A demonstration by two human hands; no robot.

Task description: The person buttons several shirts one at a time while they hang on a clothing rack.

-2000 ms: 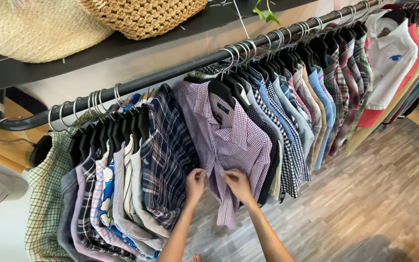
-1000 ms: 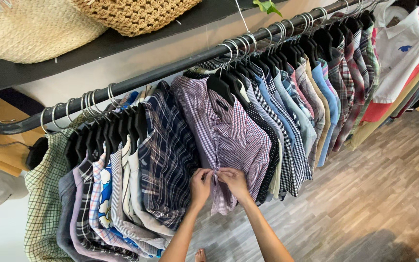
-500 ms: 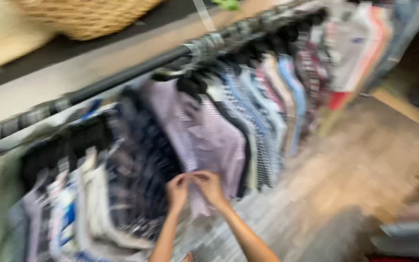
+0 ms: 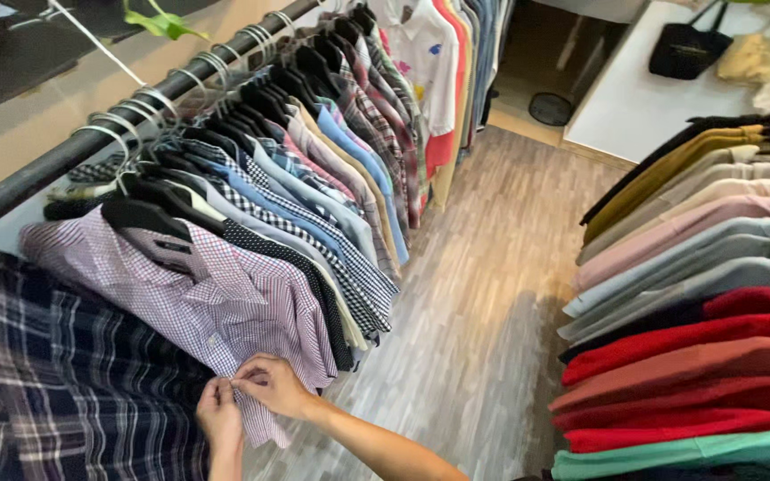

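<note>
- Two hands meet at about 7 o'clock in the view, on the front of a pink-and-white checked shirt (image 4: pixel 216 312) that hangs on a black hanger (image 4: pixel 140 214) from the dark rail (image 4: pixel 64 156).
- Left hand (image 4: pixel 220 414): fingers pinched narrow on the shirt's front edge, low down near the hem; the grip looks closed on cloth, though the fingertips are partly hidden.
- Right hand (image 4: pixel 274 385): thumb and forefinger pinched shut on the same edge, touching the left hand at the tips.
- Judgement: this looks like work on the placket, perhaps a button. To do it well, keep both pinches close together, hold the two edges flat and level, and pull lightly downward so the shirt stays square on its hanger.
- Risk, as judged: too hard a tug could slip the collar off the hanger.
- Neighbours: a dark plaid shirt (image 4: pixel 64 374) touches at 9 o'clock; a black-and-white gingham shirt (image 4: pixel 331 258) lies just beside at 3 o'clock.
- Across the wooden floor (image 4: pixel 483 294), at 3 o'clock, a second row of plain garments (image 4: pixel 697 356) hangs well apart.
</note>
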